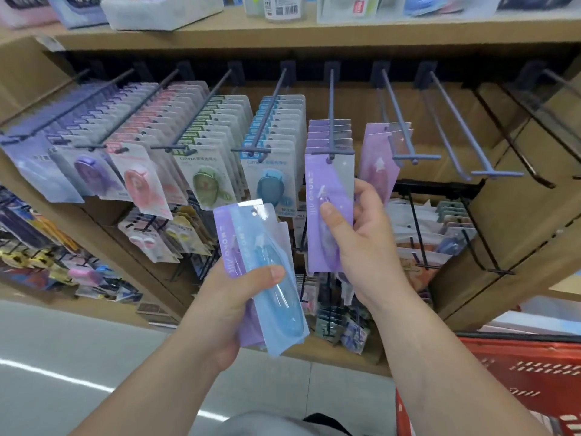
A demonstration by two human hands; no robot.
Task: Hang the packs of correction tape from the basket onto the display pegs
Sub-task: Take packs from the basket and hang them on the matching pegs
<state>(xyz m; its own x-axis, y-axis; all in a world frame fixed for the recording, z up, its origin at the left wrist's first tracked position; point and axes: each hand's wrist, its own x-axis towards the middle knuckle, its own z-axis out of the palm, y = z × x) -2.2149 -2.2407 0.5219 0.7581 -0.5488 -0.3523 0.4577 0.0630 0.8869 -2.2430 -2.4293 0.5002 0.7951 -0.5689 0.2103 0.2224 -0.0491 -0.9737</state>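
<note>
Purple pack [327, 177] hung by its hole at the tip of the centre peg [331, 114], pinched between thumb and fingers of right grip [361, 247]. Stack of packs [251, 234], blue on top, clasped in left grip [226, 309] just to its left. Vertical white lettering on both too blurred to read; red basket [518, 372] lower right cut off by the frame edge.

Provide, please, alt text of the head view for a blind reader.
The right hand grips a purple correction tape pack at the front end of a display peg; the left hand holds a stack of packs, blue on top. A red basket sits lower right.
</note>
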